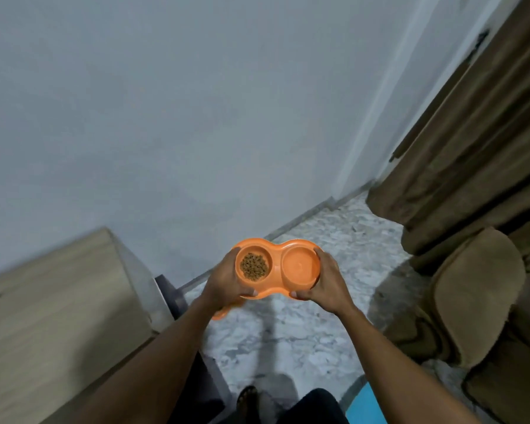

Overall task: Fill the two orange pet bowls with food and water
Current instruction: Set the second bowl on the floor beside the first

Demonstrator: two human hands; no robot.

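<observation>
I hold an orange double pet bowl (274, 250) level in the air above the floor, at the middle of the view. Its left well holds brown kibble (254, 266). The right well (300, 264) looks orange inside, and I cannot tell whether water is in it. My left hand (225, 281) grips the left end, thumb on the near rim. My right hand (326, 280) grips the right end, fingers curled over the rim. A second orange shape (221, 314) peeks out below my left wrist, mostly hidden.
A pale wooden cabinet (52, 313) stands at the left against the grey wall (196, 117). Brown curtains (471, 148) and a brown cushioned seat (478, 295) fill the right side. Marbled floor tiles (288, 341) run between them. My sandalled foot (248, 399) shows at the bottom.
</observation>
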